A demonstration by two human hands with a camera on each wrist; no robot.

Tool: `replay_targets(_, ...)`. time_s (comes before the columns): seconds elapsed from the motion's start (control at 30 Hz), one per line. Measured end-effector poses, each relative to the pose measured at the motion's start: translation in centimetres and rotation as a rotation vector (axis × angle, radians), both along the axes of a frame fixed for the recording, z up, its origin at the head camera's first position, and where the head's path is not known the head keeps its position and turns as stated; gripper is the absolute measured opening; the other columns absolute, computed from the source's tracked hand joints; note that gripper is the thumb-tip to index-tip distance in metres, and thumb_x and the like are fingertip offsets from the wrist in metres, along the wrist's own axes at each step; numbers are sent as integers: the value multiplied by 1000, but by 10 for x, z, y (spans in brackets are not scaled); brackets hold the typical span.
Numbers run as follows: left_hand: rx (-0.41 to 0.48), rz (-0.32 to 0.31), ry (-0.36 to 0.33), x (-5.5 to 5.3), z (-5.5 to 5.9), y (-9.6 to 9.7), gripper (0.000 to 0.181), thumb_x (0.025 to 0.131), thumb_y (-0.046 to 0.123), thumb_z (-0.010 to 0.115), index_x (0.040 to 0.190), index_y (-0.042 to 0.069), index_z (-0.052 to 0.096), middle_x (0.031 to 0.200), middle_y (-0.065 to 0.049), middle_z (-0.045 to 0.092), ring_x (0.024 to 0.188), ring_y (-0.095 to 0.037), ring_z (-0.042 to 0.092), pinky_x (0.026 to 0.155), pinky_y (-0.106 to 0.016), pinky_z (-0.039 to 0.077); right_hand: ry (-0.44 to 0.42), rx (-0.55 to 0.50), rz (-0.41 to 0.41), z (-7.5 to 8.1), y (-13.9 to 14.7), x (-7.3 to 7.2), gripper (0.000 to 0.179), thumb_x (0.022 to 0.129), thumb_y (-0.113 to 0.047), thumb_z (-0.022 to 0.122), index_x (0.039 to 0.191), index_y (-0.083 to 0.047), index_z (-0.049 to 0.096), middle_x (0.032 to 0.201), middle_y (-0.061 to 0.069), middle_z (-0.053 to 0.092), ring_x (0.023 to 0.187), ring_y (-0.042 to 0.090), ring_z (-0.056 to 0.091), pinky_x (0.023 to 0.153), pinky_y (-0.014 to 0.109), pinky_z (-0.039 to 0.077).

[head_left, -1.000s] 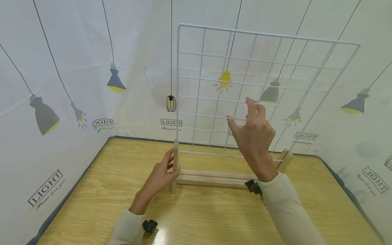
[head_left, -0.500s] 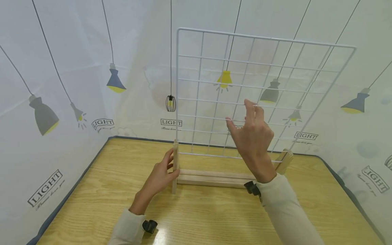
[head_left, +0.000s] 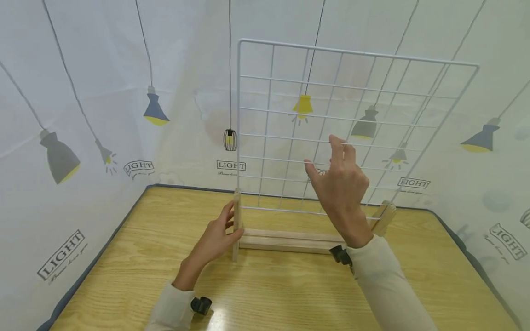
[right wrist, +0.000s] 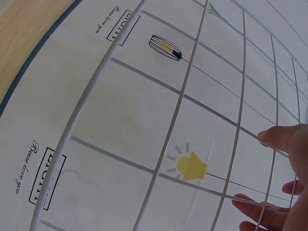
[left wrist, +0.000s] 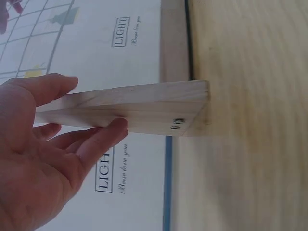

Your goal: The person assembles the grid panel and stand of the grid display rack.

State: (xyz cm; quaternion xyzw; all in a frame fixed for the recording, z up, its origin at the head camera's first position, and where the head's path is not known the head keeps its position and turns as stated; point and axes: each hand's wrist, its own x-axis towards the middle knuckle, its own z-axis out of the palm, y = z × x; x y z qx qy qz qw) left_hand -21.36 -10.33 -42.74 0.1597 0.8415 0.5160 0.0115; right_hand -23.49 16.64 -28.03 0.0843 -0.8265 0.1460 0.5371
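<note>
A white wire grid panel (head_left: 352, 51) stands upright, leaning slightly, with its lower edge between the two side boards of a wooden stand. My right hand (head_left: 342, 184) grips the grid near its middle; in the right wrist view the thumb (right wrist: 276, 137) is on one side of the wires and the fingers pass behind them. My left hand (head_left: 215, 239) holds the stand's left side board (head_left: 236, 230), thumb and fingers on opposite faces. Two screw heads (left wrist: 177, 123) show low on that board. The stand's right side board (head_left: 386, 216) is partly hidden behind my right wrist.
A wooden crossbar (head_left: 290, 242) joins the side boards low over the wood-grain table (head_left: 265, 289). White sheets (head_left: 186, 115) printed with lamps surround the table at the back and sides. Black camera mounts (head_left: 201, 305) are on both wrists.
The grid has come down slightly toward the stand, with my right hand lowering along with it; in the last half second it barely moved. The left hand stays on the side board.
</note>
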Motion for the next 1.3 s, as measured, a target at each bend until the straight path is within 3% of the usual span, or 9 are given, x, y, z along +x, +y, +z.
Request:
replay_targets(0.1, -14, -5, 30, 2, 8, -5, 77, 102, 28, 59, 159, 13, 9, 157, -25, 30, 139, -44, 39, 102, -56, 47, -2, 2, -5, -1, -1, 0, 61, 78, -33, 84, 128, -5, 61, 112, 21, 67, 40, 26, 42, 34, 36, 32)
replay_targets(0.2, 10, 16, 105, 4, 20, -9, 73, 103, 34, 54, 159, 12, 13, 158, -23, 30, 143, -41, 34, 109, -58, 40, -4, 11, -18, -2, -1, -1, 62, 78, -34, 84, 128, -5, 61, 113, 20, 67, 40, 27, 44, 34, 36, 32)
replay_targets(0.47, 155, 87, 354, -4, 72, -3, 53, 106, 24, 48, 154, 9, 30, 152, -18, 44, 140, -30, 44, 111, -51, 40, 10, 1, -13, -1, 3, 0, 62, 78, -34, 84, 128, -5, 62, 111, 20, 67, 40, 27, 45, 34, 37, 31)
replay_targets(0.63, 310, 46, 378, -20, 110, 12, 49, 108, 26, 44, 153, 11, 33, 148, -15, 49, 136, -29, 49, 110, -46, 43, 5, -2, -6, -3, 2, 0, 63, 77, -35, 84, 128, -6, 62, 111, 20, 67, 41, 27, 45, 35, 37, 31)
replay_targets(0.77, 410, -11, 380, -34, 132, 27, 46, 108, 24, 41, 151, 7, 36, 142, -17, 55, 130, -29, 55, 108, -47, 45, 7, 4, -7, -5, 2, 0, 63, 77, -34, 85, 128, -5, 62, 111, 20, 68, 40, 23, 40, 35, 36, 29)
replay_targets(0.87, 450, -10, 386, -41, 140, 37, 40, 109, 22, 37, 145, 6, 43, 131, -19, 62, 120, -28, 62, 102, -49, 50, 7, 10, -3, -5, 2, 0, 63, 77, -34, 85, 128, -5, 61, 111, 20, 68, 40, 22, 38, 35, 34, 28)
replay_targets(1.03, 527, 56, 376, -43, 143, 49, 38, 109, 26, 34, 130, 2, 55, 115, -20, 70, 105, -26, 69, 91, -43, 55, -9, 22, -6, -6, 4, 0, 65, 77, -35, 85, 129, -4, 60, 112, 21, 67, 41, 25, 44, 36, 33, 28)
replay_targets(1.3, 653, 96, 341, -40, 142, 57, 32, 107, 22, 38, 112, -2, 57, 108, -22, 70, 93, -13, 72, 93, -37, 56, -64, 58, 37, -7, 13, 3, 75, 77, -40, 86, 135, -4, 56, 117, 21, 65, 49, 31, 54, 38, 38, 39)
